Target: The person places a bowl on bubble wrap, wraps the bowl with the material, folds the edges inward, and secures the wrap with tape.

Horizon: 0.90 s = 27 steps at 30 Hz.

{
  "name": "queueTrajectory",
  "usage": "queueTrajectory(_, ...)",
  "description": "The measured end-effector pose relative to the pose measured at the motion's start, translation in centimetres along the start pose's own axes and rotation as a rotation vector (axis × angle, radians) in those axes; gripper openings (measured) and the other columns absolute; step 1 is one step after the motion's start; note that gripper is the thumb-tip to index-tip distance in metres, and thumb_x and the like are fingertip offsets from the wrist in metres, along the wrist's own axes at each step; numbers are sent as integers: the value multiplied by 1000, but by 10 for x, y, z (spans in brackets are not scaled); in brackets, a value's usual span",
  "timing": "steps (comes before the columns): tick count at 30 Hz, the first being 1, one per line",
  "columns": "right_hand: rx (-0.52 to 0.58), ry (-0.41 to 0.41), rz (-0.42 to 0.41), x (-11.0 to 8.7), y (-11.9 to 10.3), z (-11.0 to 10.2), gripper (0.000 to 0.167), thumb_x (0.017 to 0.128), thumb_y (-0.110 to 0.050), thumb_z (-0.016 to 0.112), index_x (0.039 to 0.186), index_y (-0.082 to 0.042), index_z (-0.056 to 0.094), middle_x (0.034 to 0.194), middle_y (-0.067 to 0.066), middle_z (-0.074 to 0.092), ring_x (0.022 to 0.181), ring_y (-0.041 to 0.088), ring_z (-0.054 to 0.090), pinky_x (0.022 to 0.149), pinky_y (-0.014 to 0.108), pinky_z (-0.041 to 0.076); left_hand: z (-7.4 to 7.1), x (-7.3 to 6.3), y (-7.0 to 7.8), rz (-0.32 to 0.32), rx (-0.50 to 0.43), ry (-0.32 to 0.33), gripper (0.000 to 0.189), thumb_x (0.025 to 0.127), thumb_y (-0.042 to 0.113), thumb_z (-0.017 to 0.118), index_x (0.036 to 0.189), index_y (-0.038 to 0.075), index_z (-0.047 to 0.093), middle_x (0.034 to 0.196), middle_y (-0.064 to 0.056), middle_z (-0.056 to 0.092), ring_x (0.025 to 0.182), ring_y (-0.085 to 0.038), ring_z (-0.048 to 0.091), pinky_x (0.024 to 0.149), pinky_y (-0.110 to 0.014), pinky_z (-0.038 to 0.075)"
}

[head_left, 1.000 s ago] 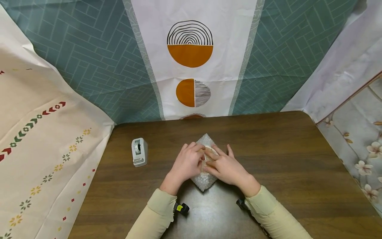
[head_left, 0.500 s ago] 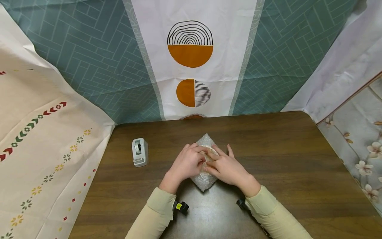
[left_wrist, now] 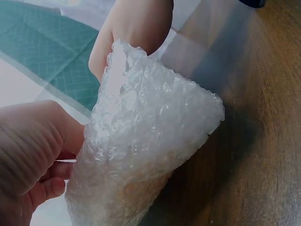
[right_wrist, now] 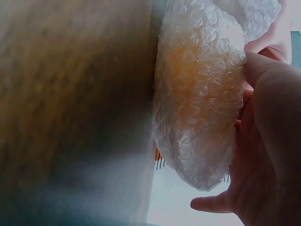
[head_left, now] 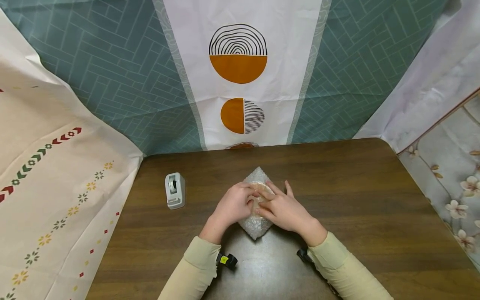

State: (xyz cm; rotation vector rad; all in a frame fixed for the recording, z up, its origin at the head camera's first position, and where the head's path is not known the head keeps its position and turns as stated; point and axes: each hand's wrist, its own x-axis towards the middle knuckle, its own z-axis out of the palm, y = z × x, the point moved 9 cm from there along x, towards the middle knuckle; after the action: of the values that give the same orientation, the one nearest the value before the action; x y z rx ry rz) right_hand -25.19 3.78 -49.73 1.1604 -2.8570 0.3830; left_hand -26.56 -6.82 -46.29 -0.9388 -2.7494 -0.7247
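A bubble-wrapped package (head_left: 256,227) lies on the table, its corners pointing towards and away from me. Through the wrap shows something round and tan-orange, clearest in the right wrist view of the wrapped package (right_wrist: 202,84). My left hand (head_left: 234,203) bends its fingers over the package's left top; its thumb touches the wrap (left_wrist: 150,108) in the left wrist view. Whether those fingertips pinch anything is hidden. With fingers spread, my right hand (head_left: 286,209) rests on the package's right top, its fingertips close to the left hand's.
A white tape dispenser (head_left: 175,191) with a roll in it stands at the left of the brown wooden table (head_left: 337,183). Patterned cloths (head_left: 150,83) hang behind the table and along both sides.
My left index finger stretched right across the package top half a second ago, and has since drawn back left. My right hand and the package have stayed nearly in place.
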Motion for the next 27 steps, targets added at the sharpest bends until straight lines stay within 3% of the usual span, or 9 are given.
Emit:
queueTrajectory(5, 0, -5, 4, 0, 0, -1, 38, 110, -49, 56, 123, -26, 83, 161, 1, 52, 157, 37, 34, 111, 86, 22, 3, -2, -4, -26, -66, 6, 22, 84, -8, 72, 97, 8, 81, 94, 1, 73, 83, -15, 64, 73, -30, 55)
queueTrajectory(9, 3, -2, 3, 0, 0, -1, 37, 110, -49, 57, 122, -26, 83, 160, 1, 53, 157, 38, 35, 111, 86, 22, 3, -2, -7, -46, -113, 24, 20, 86, -7, 73, 98, 8, 78, 84, 2, 65, 74, -12, 56, 66, -27, 49)
queueTrajectory(19, 2, 0, 0, 1, 0, -1, 36, 110, -47, 58, 129, -27, 80, 161, 0, 52, 157, 38, 34, 110, 86, 22, 2, -4, -12, -132, -139, 41, 4, 94, 12, 74, 92, 14, 78, 84, 4, 67, 78, -14, 63, 69, -28, 52)
queueTrajectory(27, -4, -3, 3, 0, 0, -1, 35, 110, -46, 58, 117, -24, 84, 162, 0, 51, 157, 38, 34, 111, 86, 21, -1, -5, -16, -172, -120, 80, 9, 92, 0, 71, 98, 6, 76, 81, 2, 67, 75, -14, 60, 68, -29, 52)
